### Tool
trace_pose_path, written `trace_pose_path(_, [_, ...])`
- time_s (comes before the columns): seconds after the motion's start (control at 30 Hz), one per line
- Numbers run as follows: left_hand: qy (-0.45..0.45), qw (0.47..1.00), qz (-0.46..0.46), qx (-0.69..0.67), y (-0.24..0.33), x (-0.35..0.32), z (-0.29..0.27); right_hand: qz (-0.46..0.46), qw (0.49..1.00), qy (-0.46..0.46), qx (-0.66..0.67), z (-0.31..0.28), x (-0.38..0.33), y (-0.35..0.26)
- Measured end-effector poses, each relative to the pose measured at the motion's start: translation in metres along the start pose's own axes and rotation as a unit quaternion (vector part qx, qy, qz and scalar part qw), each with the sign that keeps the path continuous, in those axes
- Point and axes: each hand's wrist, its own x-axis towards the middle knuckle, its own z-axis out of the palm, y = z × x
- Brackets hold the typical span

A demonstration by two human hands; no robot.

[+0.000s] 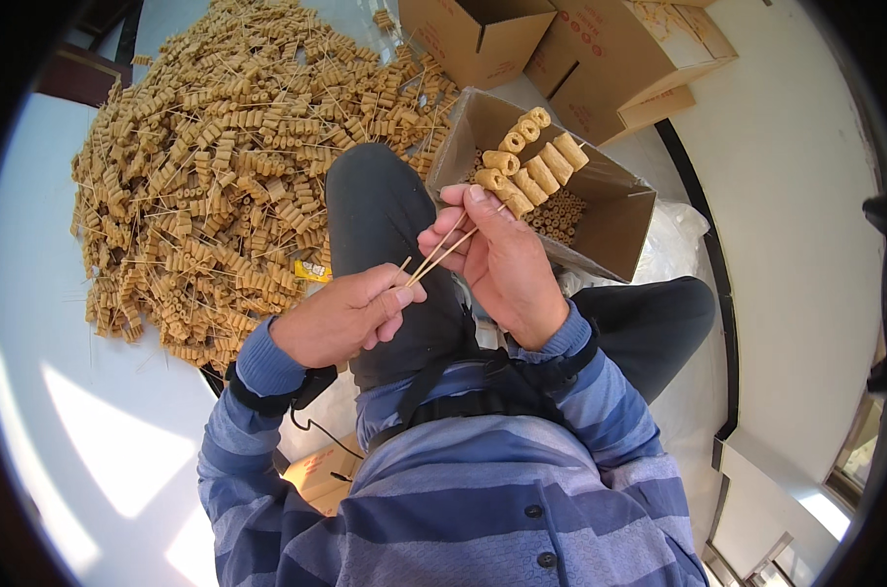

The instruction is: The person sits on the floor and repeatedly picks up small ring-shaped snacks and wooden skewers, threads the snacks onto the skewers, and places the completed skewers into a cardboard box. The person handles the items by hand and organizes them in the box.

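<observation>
I see open floor (42,293) at my far left, beyond the big heap of skewered rolls (208,186) that blocks the left. My raised knee (375,215) fills the middle. The open carton (600,210) and further cardboard boxes (561,44) crowd the right.

Head-worn fisheye, looking steeply down, close over lap

A big heap of tan skewered rolls (218,186) lies far left; closed cardboard boxes (600,59) stand far right.
</observation>
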Motion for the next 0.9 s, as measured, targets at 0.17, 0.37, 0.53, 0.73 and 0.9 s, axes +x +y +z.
trace_pose_path(0.17, [0.277,0.835,0.178,0.440,0.021,-0.012,0.002,0.075,0.997,-0.030,-0.007,-0.026,0.003,-0.014])
trace_pose_path(0.37, [0.209,0.748,0.349,0.525,0.021,0.010,0.042,0.141,0.987,-0.081,0.011,-0.023,-0.010,0.015])
trace_pose_path(0.53, [0.222,0.761,0.380,0.476,0.008,0.027,0.058,0.092,0.983,-0.144,0.069,-0.038,-0.014,0.011])
trace_pose_path(0.73, [0.328,0.766,0.363,0.418,-0.014,0.043,0.092,0.088,0.972,-0.112,0.185,-0.034,-0.006,0.007])
trace_pose_path(0.9, [0.316,0.793,0.358,0.379,-0.029,0.042,0.077,0.027,0.997,-0.045,0.061,-0.032,0.003,0.016])
